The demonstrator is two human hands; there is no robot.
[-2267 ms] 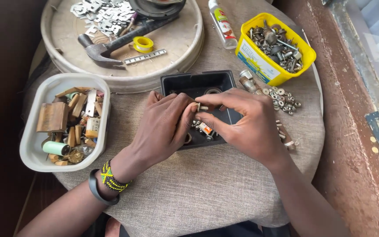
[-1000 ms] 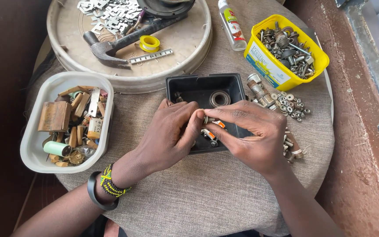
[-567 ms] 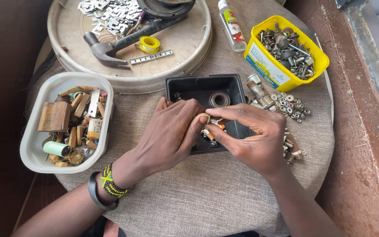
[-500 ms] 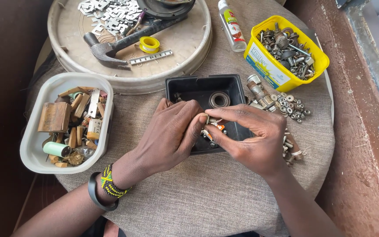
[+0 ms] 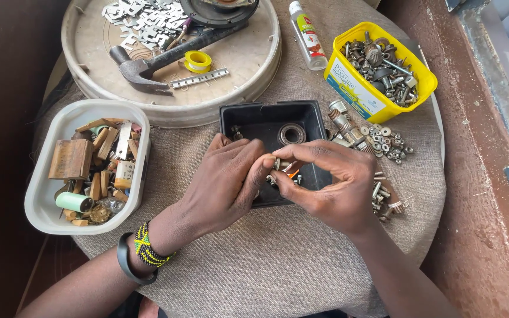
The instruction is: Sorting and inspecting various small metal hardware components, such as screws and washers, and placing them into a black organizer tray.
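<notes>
Right now, working across from the left, I see the white tub [image 5: 42, 194] at the table's edge holding wooden blocks, a pale green cylinder and assorted odds and ends, well apart from my hands. Behind it the round tray [image 5: 89, 88] carries a hammer [image 5: 148, 65], a roll of yellow tape [image 5: 198, 60], a flat metal strip and a heap of small stamped metal pieces. My left hand [image 5: 228, 182] is curled narrow over the black tray [image 5: 248, 115], its fingertips pressed against a small metal part [image 5: 277, 165] that I can barely make out. I judge I am in the middle of fitting or sorting that piece, and the next move calls for a steady pinch so it does not drop among the loose bits under my fingers. A bearing [image 5: 292, 134] lies in the far half of the same black tray. My right hand [image 5: 331, 188] meets the left over the tray, thumb and forefinger closed on the same part. Further right, loose nuts and washers [image 5: 387, 141] lie on the cloth, and the yellow tub [image 5: 372, 103] is full of bolts and screws, with a small bottle [image 5: 306, 34] beside it.
</notes>
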